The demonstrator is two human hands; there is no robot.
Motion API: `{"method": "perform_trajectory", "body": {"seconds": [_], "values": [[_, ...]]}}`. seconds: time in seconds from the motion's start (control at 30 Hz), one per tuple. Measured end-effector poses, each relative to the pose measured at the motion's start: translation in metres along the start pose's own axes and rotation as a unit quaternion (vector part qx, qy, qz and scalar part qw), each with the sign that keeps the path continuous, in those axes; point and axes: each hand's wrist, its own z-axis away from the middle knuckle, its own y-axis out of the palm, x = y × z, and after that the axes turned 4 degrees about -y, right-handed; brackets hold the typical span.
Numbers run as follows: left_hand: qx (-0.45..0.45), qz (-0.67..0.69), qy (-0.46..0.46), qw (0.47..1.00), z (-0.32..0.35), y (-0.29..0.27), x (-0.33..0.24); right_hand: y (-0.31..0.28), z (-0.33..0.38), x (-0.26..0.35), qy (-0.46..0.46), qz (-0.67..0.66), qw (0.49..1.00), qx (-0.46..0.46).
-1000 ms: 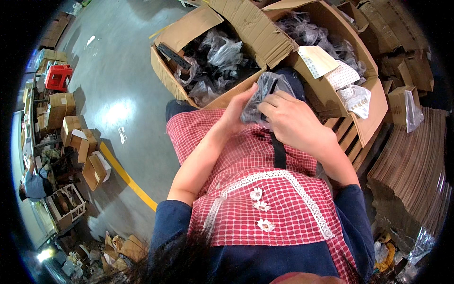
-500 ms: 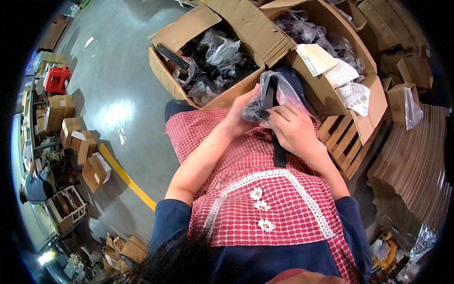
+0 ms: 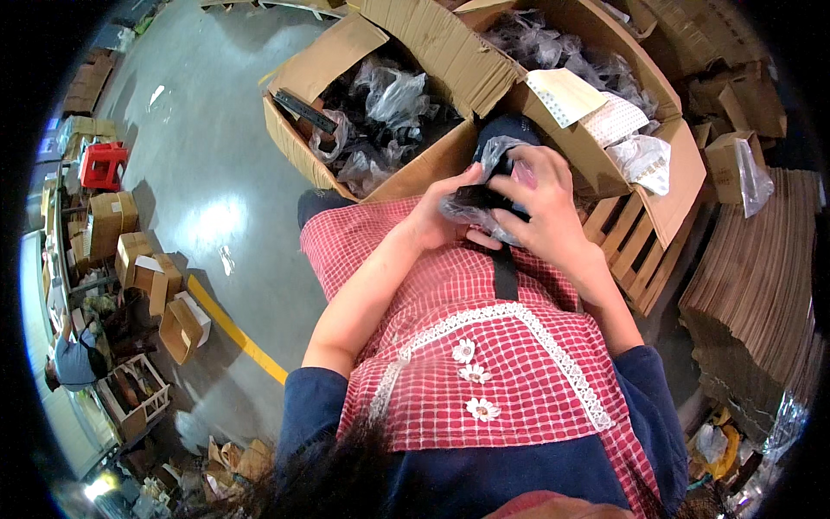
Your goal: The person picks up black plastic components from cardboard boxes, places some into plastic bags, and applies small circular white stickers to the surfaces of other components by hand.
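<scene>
Both hands meet over the person's lap, above a red checked apron (image 3: 484, 363). The left hand (image 3: 437, 221) cups a black part in a clear plastic bag (image 3: 484, 201) from below and from the left, fingers curled on the wrapping. The right hand (image 3: 540, 203) is closed over the same bag from above and from the right, fingertips pressing into the plastic. The bagged part sits between the two palms, just in front of the near wall of the left carton.

Left cardboard carton (image 3: 303, 143): flaps open, filled with black parts in crumpled clear bags (image 3: 393, 99); one long black strip (image 3: 304, 111) lies at its left edge.

Right cardboard carton (image 3: 661, 186): flaps open, holding more bagged parts (image 3: 553, 48) toward the far side and white bagged packs (image 3: 635, 151) at its right wall. A sheet of pale paper (image 3: 562, 93) lies over its near-left corner. This carton rests on a wooden pallet (image 3: 631, 251).

Right of the pallet, flat cardboard sheets (image 3: 752, 285) are stacked. On the concrete floor (image 3: 199, 199) at left stand small open boxes (image 3: 147, 272), beside a yellow floor line (image 3: 233, 329).
</scene>
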Motion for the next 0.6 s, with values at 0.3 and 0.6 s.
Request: {"method": "perform_trajectory", "body": {"seconds": [0.3, 0.6], "values": [[-0.030, -0.097, 0.026, 0.994, -0.016, 0.010, 0.015, 0.021, 0.043, -0.042, 0.331, -0.526, 0.783, -0.007], [-0.184, -0.288, 0.053, 0.938, -0.026, 0.011, 0.011, 0.019, 0.069, -0.079, 0.370, -0.575, 0.726, 0.067]]}}
